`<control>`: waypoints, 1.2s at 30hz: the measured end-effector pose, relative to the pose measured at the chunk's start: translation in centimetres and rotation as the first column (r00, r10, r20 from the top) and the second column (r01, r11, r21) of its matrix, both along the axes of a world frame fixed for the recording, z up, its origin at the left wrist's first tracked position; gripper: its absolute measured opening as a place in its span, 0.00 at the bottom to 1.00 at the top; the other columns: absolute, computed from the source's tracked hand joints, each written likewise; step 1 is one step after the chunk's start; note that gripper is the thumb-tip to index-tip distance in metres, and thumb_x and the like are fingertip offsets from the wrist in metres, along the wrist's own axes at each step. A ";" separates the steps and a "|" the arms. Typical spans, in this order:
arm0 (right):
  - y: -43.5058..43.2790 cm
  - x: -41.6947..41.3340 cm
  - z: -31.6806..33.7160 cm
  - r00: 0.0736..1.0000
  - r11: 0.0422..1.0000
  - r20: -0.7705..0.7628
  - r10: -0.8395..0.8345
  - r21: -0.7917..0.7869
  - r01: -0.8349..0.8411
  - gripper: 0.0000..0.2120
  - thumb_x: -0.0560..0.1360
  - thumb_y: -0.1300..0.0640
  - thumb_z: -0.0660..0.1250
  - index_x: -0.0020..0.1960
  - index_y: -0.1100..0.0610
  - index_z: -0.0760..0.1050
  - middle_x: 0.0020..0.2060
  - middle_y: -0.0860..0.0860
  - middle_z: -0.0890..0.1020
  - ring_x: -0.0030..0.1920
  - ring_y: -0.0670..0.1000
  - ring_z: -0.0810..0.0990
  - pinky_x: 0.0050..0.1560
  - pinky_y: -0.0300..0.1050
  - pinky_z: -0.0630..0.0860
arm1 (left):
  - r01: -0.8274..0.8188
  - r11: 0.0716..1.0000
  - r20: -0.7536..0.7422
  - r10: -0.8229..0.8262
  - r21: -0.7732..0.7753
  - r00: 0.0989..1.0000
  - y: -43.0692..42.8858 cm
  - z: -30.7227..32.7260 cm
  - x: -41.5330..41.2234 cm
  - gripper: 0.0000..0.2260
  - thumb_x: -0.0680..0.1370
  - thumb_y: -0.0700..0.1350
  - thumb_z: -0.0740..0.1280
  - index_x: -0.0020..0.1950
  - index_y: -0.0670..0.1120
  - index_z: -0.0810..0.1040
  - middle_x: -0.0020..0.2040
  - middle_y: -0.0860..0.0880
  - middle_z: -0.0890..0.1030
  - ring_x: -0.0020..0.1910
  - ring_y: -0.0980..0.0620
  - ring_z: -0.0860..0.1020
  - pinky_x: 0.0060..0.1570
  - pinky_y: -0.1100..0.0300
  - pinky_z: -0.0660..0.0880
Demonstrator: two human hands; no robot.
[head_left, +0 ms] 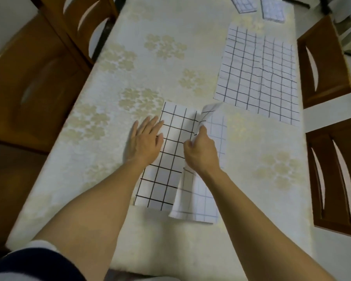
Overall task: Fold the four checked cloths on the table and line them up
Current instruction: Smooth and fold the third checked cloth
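Pinching a lifted flap, the right hand (201,151) works beside the left hand (145,141), pressed flat; on the table (170,57) lie the spread cloth (257,74) at right, the near cloth (166,175) mid-fold under both hands, two folded cloths (244,4) beyond. Uneven pull would likely skew the edges.

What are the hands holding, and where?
The right hand pinches the near cloth by its lifted right edge. The left hand holds nothing; it lies flat on the cloth's left side.

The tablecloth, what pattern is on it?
Cream tablecloth with beige flower clusters; head view shows it best.
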State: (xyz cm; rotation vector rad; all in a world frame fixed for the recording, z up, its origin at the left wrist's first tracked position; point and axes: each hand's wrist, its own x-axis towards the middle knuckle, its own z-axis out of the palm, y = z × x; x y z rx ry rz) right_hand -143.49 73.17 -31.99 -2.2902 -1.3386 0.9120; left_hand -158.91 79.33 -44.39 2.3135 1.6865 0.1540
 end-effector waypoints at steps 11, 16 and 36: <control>2.4 -4.2 -4.7 0.998 0.990 -0.062 -0.018 -0.142 0.009 0.32 0.81 0.56 0.57 0.81 0.59 0.48 0.42 0.51 0.75 0.41 0.54 0.74 0.42 0.48 0.73 | -0.035 0.999 -0.006 0.035 0.029 0.999 0.5 -0.8 0.2 0.23 0.85 0.51 0.46 0.82 0.55 0.59 0.82 0.57 0.57 0.82 0.56 0.52 0.80 0.48 0.48; 2.6 -4.9 -6.2 0.995 0.989 -0.074 -0.067 -0.140 0.056 0.29 0.80 0.55 0.57 0.79 0.58 0.53 0.46 0.56 0.81 0.43 0.58 0.80 0.42 0.51 0.76 | -0.026 0.999 -0.015 0.026 0.035 1.000 0.5 -0.9 0.2 0.24 0.85 0.50 0.46 0.83 0.53 0.56 0.83 0.57 0.56 0.82 0.56 0.50 0.80 0.48 0.48; -0.8 -2.2 -10.0 0.878 0.913 0.333 0.345 0.098 -0.396 0.30 0.84 0.41 0.46 0.82 0.52 0.50 0.82 0.54 0.51 0.81 0.59 0.47 0.80 0.56 0.49 | -0.219 0.973 0.476 0.228 -0.074 0.850 0.1 0.8 -0.1 0.19 0.88 0.49 0.47 0.74 0.49 0.70 0.68 0.53 0.80 0.71 0.55 0.68 0.78 0.51 0.58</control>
